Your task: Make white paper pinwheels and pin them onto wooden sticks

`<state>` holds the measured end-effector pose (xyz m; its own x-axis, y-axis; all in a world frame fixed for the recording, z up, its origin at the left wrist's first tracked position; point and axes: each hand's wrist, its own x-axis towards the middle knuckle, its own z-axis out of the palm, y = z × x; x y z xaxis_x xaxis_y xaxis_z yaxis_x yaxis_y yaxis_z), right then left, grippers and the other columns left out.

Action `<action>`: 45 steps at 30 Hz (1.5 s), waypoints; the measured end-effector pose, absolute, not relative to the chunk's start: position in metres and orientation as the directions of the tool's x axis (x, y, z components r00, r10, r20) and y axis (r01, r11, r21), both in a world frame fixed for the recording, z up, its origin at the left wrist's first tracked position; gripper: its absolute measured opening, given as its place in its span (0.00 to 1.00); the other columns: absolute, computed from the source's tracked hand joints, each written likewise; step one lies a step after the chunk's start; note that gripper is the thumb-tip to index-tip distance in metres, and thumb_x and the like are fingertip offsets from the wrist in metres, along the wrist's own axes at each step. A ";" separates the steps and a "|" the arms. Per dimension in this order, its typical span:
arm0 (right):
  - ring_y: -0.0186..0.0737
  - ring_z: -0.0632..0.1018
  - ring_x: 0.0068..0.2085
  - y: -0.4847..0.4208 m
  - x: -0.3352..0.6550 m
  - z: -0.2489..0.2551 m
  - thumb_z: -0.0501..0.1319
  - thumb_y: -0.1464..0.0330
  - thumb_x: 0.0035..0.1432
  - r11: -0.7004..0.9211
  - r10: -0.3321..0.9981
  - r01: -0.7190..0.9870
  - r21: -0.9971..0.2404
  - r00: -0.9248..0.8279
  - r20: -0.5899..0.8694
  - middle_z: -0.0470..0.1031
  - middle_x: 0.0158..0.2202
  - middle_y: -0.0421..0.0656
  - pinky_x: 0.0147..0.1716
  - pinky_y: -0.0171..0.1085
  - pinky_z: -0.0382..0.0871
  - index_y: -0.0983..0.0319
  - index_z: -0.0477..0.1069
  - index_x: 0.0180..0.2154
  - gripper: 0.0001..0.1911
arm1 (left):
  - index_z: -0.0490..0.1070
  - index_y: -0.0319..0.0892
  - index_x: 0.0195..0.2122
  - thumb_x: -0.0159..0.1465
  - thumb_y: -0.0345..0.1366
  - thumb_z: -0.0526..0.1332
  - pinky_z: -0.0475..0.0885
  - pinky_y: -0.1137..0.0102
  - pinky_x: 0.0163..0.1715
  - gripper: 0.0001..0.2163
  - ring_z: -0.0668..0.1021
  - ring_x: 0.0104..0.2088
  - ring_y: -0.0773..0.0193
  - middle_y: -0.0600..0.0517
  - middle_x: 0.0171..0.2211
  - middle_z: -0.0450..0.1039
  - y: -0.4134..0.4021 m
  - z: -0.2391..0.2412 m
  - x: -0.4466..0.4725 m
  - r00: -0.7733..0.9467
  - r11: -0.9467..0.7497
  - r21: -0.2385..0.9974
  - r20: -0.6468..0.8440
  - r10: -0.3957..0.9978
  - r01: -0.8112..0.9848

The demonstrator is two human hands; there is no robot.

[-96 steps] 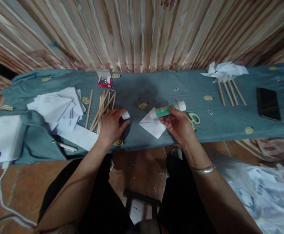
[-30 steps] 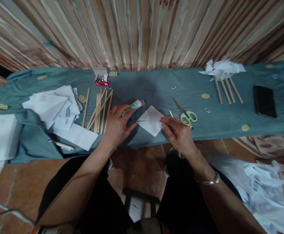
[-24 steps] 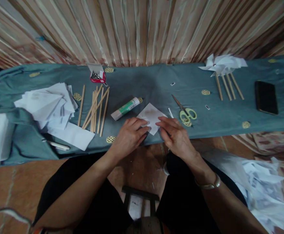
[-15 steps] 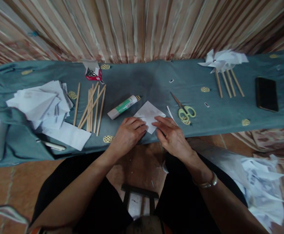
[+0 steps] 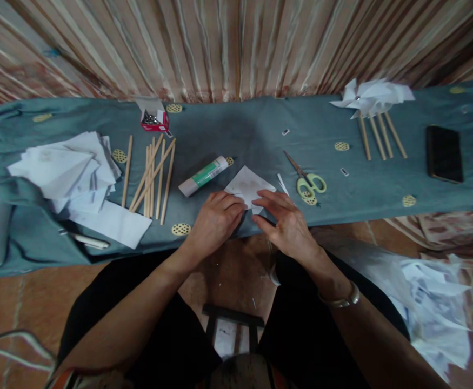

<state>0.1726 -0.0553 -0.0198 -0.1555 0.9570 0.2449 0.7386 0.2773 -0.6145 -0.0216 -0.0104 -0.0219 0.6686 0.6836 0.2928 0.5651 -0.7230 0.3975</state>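
Passage beyond paper (image 5: 246,178), between glue (image 5: 205,176) and scissors (image 5: 303,175); sticks (image 5: 151,178) block left past glue; pinwheels (image 5: 376,99), phone (image 5: 444,153) stand far right.

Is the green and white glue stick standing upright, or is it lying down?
Lying down: the glue stick stretches slantwise along the blue-green cloth, its printed side showing.

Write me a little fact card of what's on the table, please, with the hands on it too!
Left hand: fingers on the small white paper
Right hand: fingers on the same paper, other side
Glue stick: lying left of the small paper
Scissors: green handles, lying to its right
Wooden sticks: loose, left of the glue
Paper pile: far left
Red box: open, small metal things inside
White pinwheels: back right, on sticks
Phone: far right, dark screen
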 end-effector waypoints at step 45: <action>0.49 0.78 0.49 -0.051 0.158 -0.026 0.63 0.67 0.60 0.165 0.962 0.744 -0.648 0.024 0.273 0.79 0.47 0.48 0.52 0.50 0.71 0.60 0.75 0.33 0.04 | 0.77 0.38 0.42 0.67 0.31 0.59 0.74 0.65 0.39 0.07 0.79 0.38 0.60 0.48 0.37 0.79 -0.018 -0.028 -0.019 0.605 -0.697 0.467 0.358 0.711 0.543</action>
<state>0.1580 -0.0507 -0.0265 0.0238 0.9618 0.2726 0.7438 0.1652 -0.6477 -0.0186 -0.0176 -0.0285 0.6050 0.7112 0.3580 0.5434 -0.6974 0.4672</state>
